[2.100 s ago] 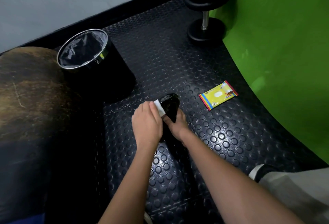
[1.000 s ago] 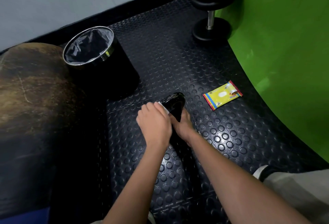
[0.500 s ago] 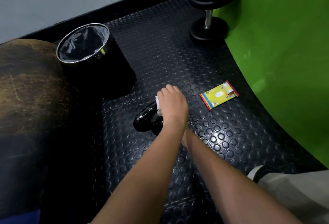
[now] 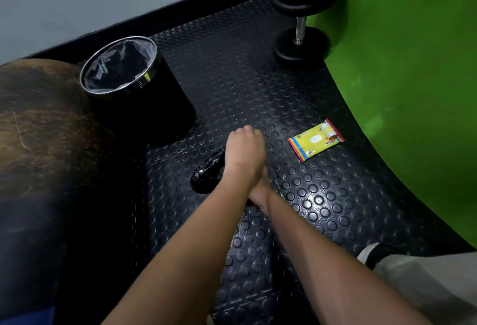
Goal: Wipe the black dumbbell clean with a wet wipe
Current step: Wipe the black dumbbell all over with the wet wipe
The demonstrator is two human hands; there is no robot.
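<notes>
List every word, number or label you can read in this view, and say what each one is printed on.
"10" - on the yellow wet wipe pack, near its red edge; it reads at an angle.
The other small print and logos on that pack are too blurred to read.
No text shows on the black bin, the dumbbell or the studded floor mat.

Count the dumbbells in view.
2: the glossy black dumbbell on the studded mat under both hands, and a metal-handled dumbbell with black and brown plates upright by the green wall.
</notes>
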